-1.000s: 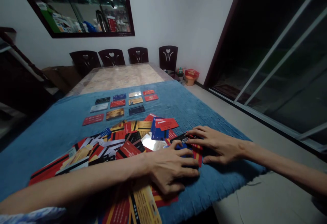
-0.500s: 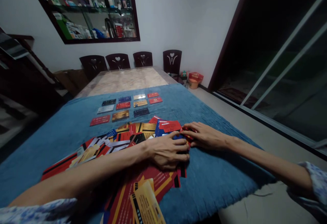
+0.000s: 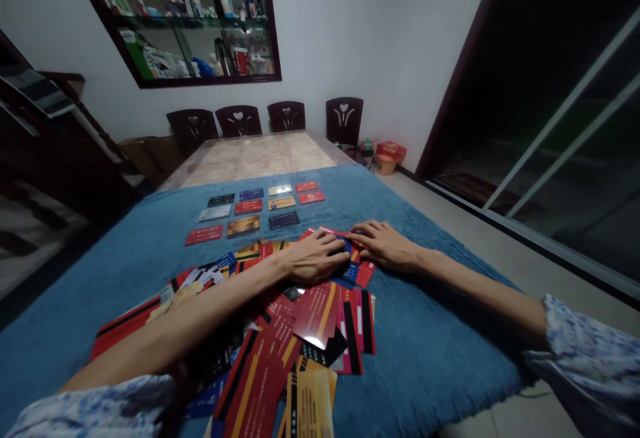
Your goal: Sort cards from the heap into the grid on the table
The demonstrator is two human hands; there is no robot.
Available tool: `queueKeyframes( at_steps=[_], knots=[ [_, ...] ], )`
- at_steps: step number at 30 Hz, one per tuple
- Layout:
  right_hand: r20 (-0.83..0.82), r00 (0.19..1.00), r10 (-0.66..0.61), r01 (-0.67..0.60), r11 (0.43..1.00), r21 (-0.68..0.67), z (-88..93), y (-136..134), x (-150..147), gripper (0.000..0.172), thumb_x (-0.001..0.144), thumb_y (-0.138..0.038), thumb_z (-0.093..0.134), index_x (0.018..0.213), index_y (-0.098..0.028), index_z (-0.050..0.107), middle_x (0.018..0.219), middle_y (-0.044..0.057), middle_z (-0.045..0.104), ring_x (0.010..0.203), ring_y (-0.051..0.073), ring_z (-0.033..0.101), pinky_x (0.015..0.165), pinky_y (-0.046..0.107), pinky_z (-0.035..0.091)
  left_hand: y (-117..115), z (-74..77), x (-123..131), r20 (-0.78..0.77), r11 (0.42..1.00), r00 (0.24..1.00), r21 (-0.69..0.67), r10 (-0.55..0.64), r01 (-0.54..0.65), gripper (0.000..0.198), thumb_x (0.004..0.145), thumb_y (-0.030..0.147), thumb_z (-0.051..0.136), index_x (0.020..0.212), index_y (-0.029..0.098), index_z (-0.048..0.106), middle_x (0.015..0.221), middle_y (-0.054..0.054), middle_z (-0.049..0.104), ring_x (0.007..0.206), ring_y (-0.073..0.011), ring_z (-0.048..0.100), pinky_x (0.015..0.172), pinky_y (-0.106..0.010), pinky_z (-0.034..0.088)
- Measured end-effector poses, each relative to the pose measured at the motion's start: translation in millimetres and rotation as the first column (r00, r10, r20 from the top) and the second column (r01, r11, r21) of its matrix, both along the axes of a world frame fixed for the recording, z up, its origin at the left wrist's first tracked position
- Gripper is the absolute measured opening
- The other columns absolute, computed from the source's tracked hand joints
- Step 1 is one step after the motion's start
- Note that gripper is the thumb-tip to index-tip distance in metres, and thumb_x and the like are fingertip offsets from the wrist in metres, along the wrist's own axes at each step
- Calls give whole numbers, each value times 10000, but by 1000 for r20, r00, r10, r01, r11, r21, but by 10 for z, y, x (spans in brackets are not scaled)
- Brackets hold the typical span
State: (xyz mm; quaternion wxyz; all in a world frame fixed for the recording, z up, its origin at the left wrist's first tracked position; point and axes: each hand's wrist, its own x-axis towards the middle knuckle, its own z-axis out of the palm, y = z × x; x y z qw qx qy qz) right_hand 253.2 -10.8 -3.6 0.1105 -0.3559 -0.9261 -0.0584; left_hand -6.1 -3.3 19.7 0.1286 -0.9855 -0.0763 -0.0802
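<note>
A heap of overlapping cards, red, yellow, blue and black, many with dark stripes, is spread over the blue cloth. My left hand lies palm down on the heap's far part, fingers stretched out over a blue card. Close to its right, my right hand rests at the heap's right edge, fingers extended onto red cards. What lies under both palms is hidden. Beyond the heap, several cards lie apart in rough rows, among them a gold card and a dark blue card.
The cloth covers the near part of a marble-topped table. Dark chairs stand behind it. An orange bucket is on the floor at the right, near a sliding glass door. A wall cabinet holds bottles and a toy.
My left hand has slid up and left across the heap, uncovering red and striped cards. My right hand has shifted slightly up and stays close to it. The view has turned slightly left.
</note>
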Motion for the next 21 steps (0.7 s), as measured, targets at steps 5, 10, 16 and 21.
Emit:
queueKeyframes(
  at_steps=[5,10,16,21],
  knots=[
    [-165,938,305,-273,943,187,247,-459,-305,433,946,-468,463,1290,-232,576,1251,148,580,1145,292,492,970,530,386,55,-36,-22,-40,999,999,-1,35,-35,288,977,283,386,1202,186,538,1200,-132,591,1043,-243,524,920,-404,356],
    [46,678,733,-719,649,249,334,-1124,-818,446,869,-576,529,1237,-344,626,1340,21,577,1246,267,444,1059,501,357,66,-29,-18,-19,1000,1000,-18,22,-22,309,973,280,386,1223,178,536,1180,-138,595,1020,-245,530,898,-395,360],
    [91,651,754,-756,632,171,189,-1149,-1143,418,875,-636,502,1212,-436,646,1387,-46,558,1290,242,422,1069,472,357,36,-3,-18,-28,998,998,-30,48,-49,302,987,271,359,1224,192,529,1177,-129,600,1004,-232,539,905,-388,349],
    [17,713,701,-698,707,109,139,-978,-1166,413,887,-604,541,1217,-382,651,1346,3,581,1243,251,440,1043,471,347,38,13,-33,20,994,997,-74,81,-79,307,981,267,380,1233,187,535,1190,-133,602,1039,-237,533,918,-391,358]
  ],
)
